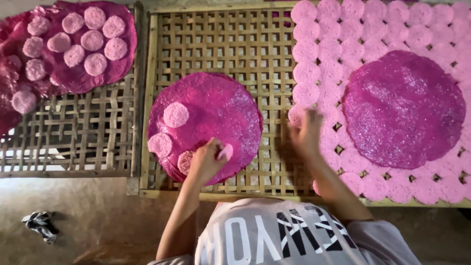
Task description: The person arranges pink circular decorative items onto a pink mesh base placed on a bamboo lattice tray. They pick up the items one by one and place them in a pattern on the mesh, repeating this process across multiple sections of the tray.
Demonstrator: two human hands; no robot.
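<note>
Three small pink discs point(175, 115) lie on my big magenta sheet point(216, 118); my left hand point(206, 159) pinches a fourth disc point(226, 151) at its near edge. Right hand point(306, 130), blurred, reaches the pale rows point(314, 64); grip unclear. I judge placing continues, needing careful spacing.

Small food-making workshop, woven bamboo drying racks point(216, 44) on an earthen floor point(98, 221), rows of pink round wafers point(343, 29)

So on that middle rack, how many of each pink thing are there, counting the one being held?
Big dark pink sheet: 1
Small pale rounds lying on it: 3
Small pale round held in the left hand: 1
Total: 5
</note>
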